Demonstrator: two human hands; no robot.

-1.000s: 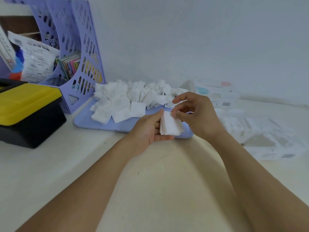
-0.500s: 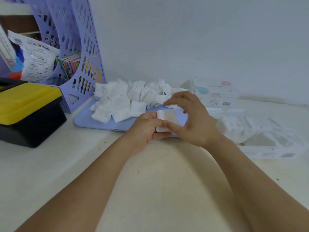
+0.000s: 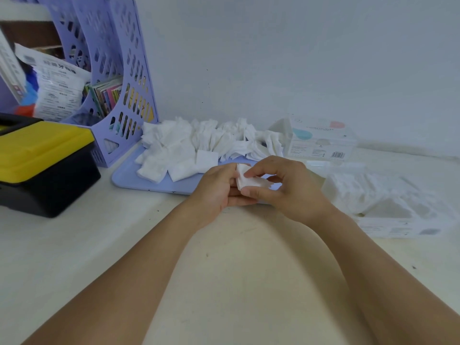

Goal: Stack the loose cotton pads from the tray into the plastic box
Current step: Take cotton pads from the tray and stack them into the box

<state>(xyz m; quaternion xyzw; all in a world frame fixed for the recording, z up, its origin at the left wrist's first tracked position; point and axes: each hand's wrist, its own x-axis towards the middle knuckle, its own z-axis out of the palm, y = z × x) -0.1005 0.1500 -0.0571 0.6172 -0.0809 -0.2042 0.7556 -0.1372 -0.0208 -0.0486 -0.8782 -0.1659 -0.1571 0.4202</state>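
Observation:
A lilac tray (image 3: 129, 176) lies on the table with a heap of loose white cotton pads (image 3: 199, 143) on it. Just in front of the tray my left hand (image 3: 216, 188) holds a small stack of pads (image 3: 249, 181) by its left edge. My right hand (image 3: 286, 190) pinches the same stack from the right, thumb below and fingers on top. To the right sits the clear plastic box (image 3: 388, 202), open and partly filled with white pads.
A lilac perforated file rack (image 3: 117, 70) with papers and packets stands at the back left. In front of it is a black case with a yellow lid (image 3: 42, 155). The box's lid (image 3: 321, 140) stands behind the plastic box against the wall.
My right hand came down onto the stack and now pinches it with the left hand. Both hands have stayed in front of the tray.

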